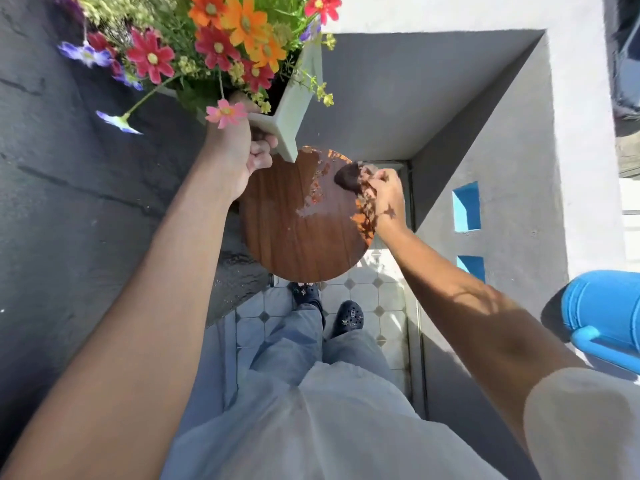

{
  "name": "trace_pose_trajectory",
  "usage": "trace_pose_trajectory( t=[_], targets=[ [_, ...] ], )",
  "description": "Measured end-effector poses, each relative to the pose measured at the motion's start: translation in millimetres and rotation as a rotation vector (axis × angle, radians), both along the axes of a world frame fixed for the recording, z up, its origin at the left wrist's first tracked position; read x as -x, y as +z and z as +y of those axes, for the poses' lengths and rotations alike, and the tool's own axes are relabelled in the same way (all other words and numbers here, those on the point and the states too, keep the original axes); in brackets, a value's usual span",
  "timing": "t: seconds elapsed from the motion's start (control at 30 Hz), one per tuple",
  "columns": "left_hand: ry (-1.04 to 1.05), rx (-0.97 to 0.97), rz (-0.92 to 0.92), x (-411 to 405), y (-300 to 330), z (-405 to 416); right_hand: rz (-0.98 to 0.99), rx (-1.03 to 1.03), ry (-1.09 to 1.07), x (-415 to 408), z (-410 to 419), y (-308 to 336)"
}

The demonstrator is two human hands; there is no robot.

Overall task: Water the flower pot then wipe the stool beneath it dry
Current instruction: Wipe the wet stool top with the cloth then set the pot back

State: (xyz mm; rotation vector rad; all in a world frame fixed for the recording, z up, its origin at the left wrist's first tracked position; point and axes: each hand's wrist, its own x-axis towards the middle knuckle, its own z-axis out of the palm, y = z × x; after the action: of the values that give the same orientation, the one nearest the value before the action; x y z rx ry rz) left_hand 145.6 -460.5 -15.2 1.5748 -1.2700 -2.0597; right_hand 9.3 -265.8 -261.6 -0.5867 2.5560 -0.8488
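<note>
Hands: you had two in view, your left hand (242, 150) and your right hand (386, 195).
Flower pot: you had one, a pale square flower pot (294, 102), lifted and tilted up and left of the stool, only its lower corner over the stool's far rim; you could not tell whether that corner touched the wood.
Flowers: you could see many blooms (214, 46) in red, orange, pink and purple spilling out of the pot, too crowded for you to count.
Stool: you had one round wooden stool (298, 237) directly below, standing on the tiled floor (367, 299).
Water on stool: you had one irregular wet streak (313, 192) running down from the far rim toward the middle of the seat.
Cloth: you had one dark cloth (349, 176), bunched and pressed on the seat near its far right edge, beside the wet streak.
Left fingers: you had them curled closed around the pot's near bottom edge, thumb hidden behind the flowers.
Right fingers: you had them pinched together on the cloth, fingertips buried in its folds, the hand resting over the stool's right rim.
Watering can: you had one blue watering can (602, 310) on the grey ledge (519, 168) to your right, well apart from both hands.
Shoes: you had two dark shoes (348, 318) on the tiles just behind the stool.
</note>
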Motion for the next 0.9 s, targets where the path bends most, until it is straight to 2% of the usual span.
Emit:
trace_pose_trajectory(
  t=[0.07,0.17,0.23,0.33,0.43,0.5,0.57,0.6,0.67,0.73,0.77,0.83,0.9],
  targets=[
    [0.0,0.007,-0.003,0.2,-0.3,-1.2,-0.003,-0.01,-0.066,-1.5,-11.9,12.5],
    [-0.003,-0.004,-0.001,2.1,-1.0,-3.1,0.07,-0.006,0.085,-51.8,-8.5,34.9],
    [0.001,-0.016,0.004,3.7,-1.1,-6.2,0.088,-0.013,0.243,-87.7,5.5,32.4],
    [0.013,-0.018,0.01,7.1,0.5,-12.3,0.115,0.089,0.553,-140.3,23.7,22.9],
    [0.018,-0.005,0.015,10.0,3.5,-18.2,0.064,0.067,0.855,-142.3,19.5,23.8],
    [0.012,0.005,0.018,10.4,5.6,-21.7,0.1,0.061,0.83,-109.4,0.2,19.1],
    [0.005,0.018,0.018,9.8,6.2,-24.5,0.064,0.088,0.616,-68.5,-27.2,42.5],
    [0.004,0.023,0.017,9.4,6.1,-25.2,0.118,0.07,0.536,-52.3,-36.5,51.5],
    [0.007,0.021,0.017,10.0,4.8,-26.5,0.177,-0.096,0.469,-30.4,-50.6,57.0],
    [0.011,0.006,0.016,11.4,4.2,-29.0,0.182,-0.047,0.271,-20.4,-58.5,55.7],
    [0.013,-0.005,0.017,12.3,4.5,-30.7,0.221,-0.032,0.247,-22.1,-63.8,44.6],
    [0.021,-0.029,0.023,14.0,6.0,-34.3,0.192,-0.019,0.403,-40.8,-65.9,21.0],
    [0.016,-0.034,0.028,15.4,6.8,-37.6,0.133,0.021,0.675,-83.5,-55.0,27.1]
  ],
)
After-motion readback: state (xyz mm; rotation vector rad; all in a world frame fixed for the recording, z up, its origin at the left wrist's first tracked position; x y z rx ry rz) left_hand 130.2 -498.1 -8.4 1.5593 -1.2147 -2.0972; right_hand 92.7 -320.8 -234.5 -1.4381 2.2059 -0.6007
